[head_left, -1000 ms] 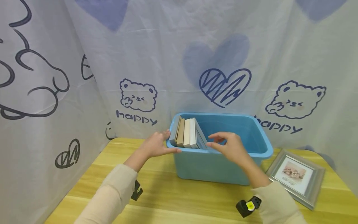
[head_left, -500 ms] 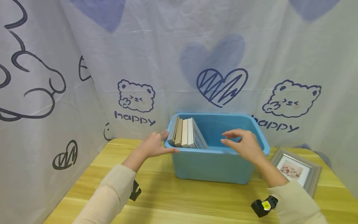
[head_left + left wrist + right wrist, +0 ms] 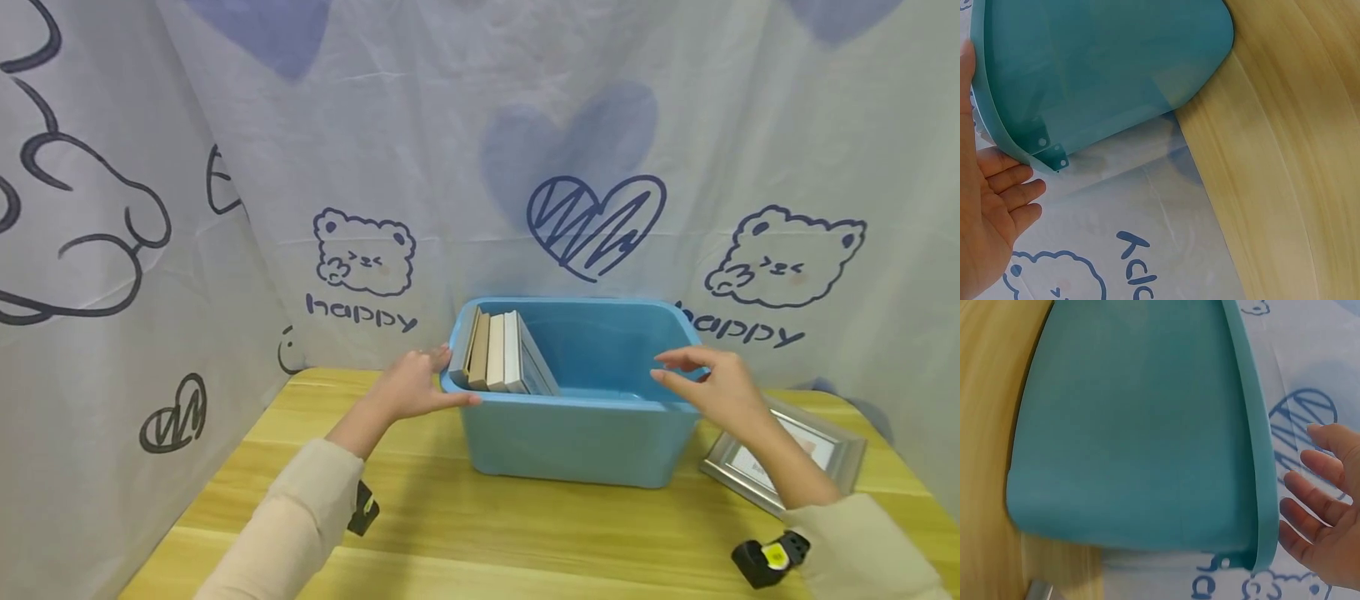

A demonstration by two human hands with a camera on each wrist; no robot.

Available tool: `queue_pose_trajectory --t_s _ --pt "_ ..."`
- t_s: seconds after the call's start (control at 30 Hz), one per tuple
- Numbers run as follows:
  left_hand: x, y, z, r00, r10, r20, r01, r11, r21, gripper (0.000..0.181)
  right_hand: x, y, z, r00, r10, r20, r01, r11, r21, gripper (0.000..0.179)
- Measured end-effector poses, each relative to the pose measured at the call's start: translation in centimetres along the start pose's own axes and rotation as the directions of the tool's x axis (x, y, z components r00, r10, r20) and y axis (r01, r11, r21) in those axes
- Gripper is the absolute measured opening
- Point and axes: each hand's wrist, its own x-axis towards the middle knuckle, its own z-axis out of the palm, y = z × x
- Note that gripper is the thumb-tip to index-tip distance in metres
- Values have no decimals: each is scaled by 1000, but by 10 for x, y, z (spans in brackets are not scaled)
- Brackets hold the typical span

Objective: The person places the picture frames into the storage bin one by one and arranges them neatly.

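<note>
My left hand [image 3: 408, 387] rests on the left end of a blue plastic bin [image 3: 570, 442], thumb straight along the front rim. In the left wrist view its other fingers [image 3: 1019, 194] lie relaxed at the rim's corner. Several books [image 3: 495, 354] stand in a row at the bin's left end, with grey, tan, cream and white edges. The rightmost leans, its pale blue-grey face [image 3: 536, 367] toward the bin's open part. My right hand [image 3: 712, 383] hovers over the bin's right end, holding nothing, fingers loosely bent and apart from the thumb.
A silver picture frame [image 3: 847, 458] with a blossom print lies on the wooden table [image 3: 420, 542] right of the bin, partly hidden by my right forearm. A printed cloth curtain [image 3: 420, 150] hangs behind the bin and along the left side.
My right hand has moved right, from beside the books to over the bin's right end. The left hand keeps its place on the bin; the books stay put.
</note>
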Motion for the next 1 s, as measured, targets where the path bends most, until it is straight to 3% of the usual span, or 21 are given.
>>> queue_pose_trajectory --t_s 0.67,1.0 --pt "1 1 -1 1000 12 -10 -12 1000 20 92 -26 58 -27 989 96 -116 -108 989 -96 36" --pt "0 0 0 1000 0 -6 0 1000 5 92 -40 85 -32 972 217 -95 -225 970 -94 39"
